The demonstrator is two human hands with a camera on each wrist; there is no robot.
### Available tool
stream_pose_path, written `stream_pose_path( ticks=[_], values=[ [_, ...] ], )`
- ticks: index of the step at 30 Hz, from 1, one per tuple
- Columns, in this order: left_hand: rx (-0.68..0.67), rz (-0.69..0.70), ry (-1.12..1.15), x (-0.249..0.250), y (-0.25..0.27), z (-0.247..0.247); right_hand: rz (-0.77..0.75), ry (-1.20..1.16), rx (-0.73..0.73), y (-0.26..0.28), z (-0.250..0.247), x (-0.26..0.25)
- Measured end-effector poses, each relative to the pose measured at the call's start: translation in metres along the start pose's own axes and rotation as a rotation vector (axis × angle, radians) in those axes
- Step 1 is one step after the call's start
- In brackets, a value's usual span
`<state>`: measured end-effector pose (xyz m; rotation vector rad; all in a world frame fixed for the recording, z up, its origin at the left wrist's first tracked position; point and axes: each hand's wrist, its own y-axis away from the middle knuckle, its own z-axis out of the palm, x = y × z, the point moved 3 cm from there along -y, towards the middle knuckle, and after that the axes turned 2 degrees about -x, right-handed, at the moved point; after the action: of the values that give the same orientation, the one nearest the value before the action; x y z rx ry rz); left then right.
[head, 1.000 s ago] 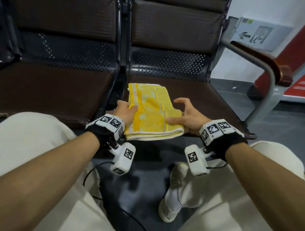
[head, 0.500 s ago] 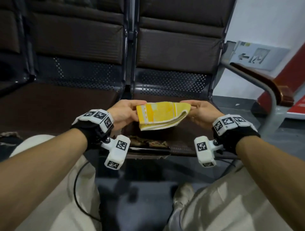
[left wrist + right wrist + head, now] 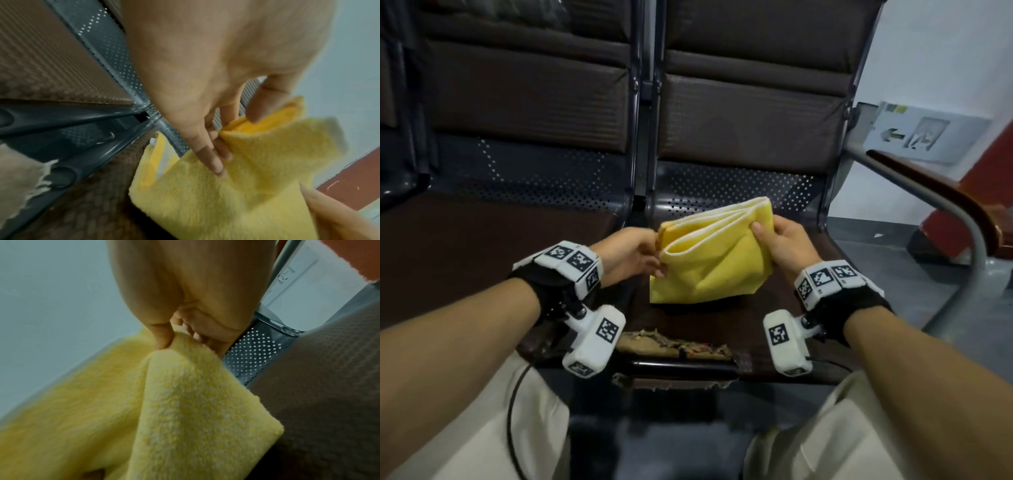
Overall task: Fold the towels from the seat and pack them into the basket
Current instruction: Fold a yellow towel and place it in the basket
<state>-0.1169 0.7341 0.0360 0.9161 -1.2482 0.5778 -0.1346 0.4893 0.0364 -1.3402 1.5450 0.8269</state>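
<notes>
Seat: dark brown padded bench seat before you.
Towel: folded yellow terry towel, held just above the seat.
Left hand: your fingers pinch its left edge.
Right hand: your fingers grip its right edge.

this looks like a public waiting area, such as a station or terminal hall. a row of linked seats with dark brown padded cushions and perforated metal frames shares one beam, ending in a grey tubular armrest with a wooden top. on the white wall sits a direction sign with an arrow and pictogram, above a grey floor; one cushion's front edge is torn.
</notes>
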Motion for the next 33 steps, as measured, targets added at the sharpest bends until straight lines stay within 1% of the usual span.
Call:
stream_pose_path(
  ticks=[2, 3, 4, 5, 7, 8, 9, 10, 11, 13, 15, 17, 18, 20, 22, 24, 27, 30, 33],
  values=[
    [-0.115, -0.001, -0.071, -0.001, -0.005, -0.001, 0.012, 0.019, 0.023, -0.006, -0.001, 0.004],
    [-0.125, 0.006, -0.142, -0.001, -0.008, -0.001, 0.026, 0.023, 0.032, -0.009, -0.002, 0.005],
    [-0.102, 0.031, -0.227, 0.000, -0.011, -0.003, 0.040, 0.023, 0.035, -0.013, -0.002, 0.006],
    [-0.040, 0.080, -0.320, 0.001, -0.015, -0.004, 0.059, 0.014, 0.028, -0.014, -0.001, 0.005],
    [0.100, 0.223, -0.487, 0.008, -0.020, -0.005, 0.100, -0.043, -0.012, -0.016, 0.003, 0.004],
    [0.147, 0.261, -0.532, 0.010, -0.022, -0.006, 0.124, -0.097, -0.036, -0.016, 0.005, 0.005],
    [0.170, 0.250, -0.536, 0.009, -0.024, -0.007, 0.146, -0.146, -0.066, -0.014, 0.006, 0.005],
    [0.160, 0.197, -0.505, 0.007, -0.025, -0.008, 0.164, -0.173, -0.107, -0.011, 0.005, 0.007],
    [0.112, 0.132, -0.460, 0.003, -0.025, -0.008, 0.184, -0.167, -0.162, -0.006, 0.004, 0.008],
    [-0.022, -0.022, -0.398, -0.008, -0.018, -0.001, 0.254, -0.157, -0.301, 0.009, 0.002, 0.015],
    [-0.156, -0.188, -0.386, -0.021, -0.008, 0.009, 0.303, -0.112, -0.440, 0.024, 0.004, 0.023],
    [-0.256, -0.295, -0.379, -0.032, 0.001, 0.017, 0.316, -0.033, -0.521, 0.034, 0.007, 0.027],
    [-0.273, -0.316, -0.378, -0.036, 0.002, 0.019, 0.318, -0.003, -0.525, 0.034, 0.009, 0.028],
    [-0.241, -0.302, -0.361, -0.037, 0.000, 0.017, 0.285, 0.122, -0.492, 0.026, 0.012, 0.028],
    [-0.134, -0.243, -0.326, -0.035, -0.008, 0.011, 0.237, 0.227, -0.438, 0.013, 0.015, 0.027],
    [0.006, -0.171, -0.294, -0.034, -0.019, 0.003, 0.202, 0.300, -0.343, -0.001, 0.019, 0.027],
    [0.169, -0.115, -0.339, -0.035, -0.034, -0.010, 0.174, 0.383, -0.238, -0.020, 0.027, 0.029],
    [0.244, -0.099, -0.381, -0.038, -0.048, -0.017, 0.179, 0.376, -0.173, -0.035, 0.033, 0.034],
    [0.263, -0.147, -0.539, -0.045, -0.061, -0.019, 0.224, 0.427, -0.122, -0.046, 0.035, 0.042]
  ],
)
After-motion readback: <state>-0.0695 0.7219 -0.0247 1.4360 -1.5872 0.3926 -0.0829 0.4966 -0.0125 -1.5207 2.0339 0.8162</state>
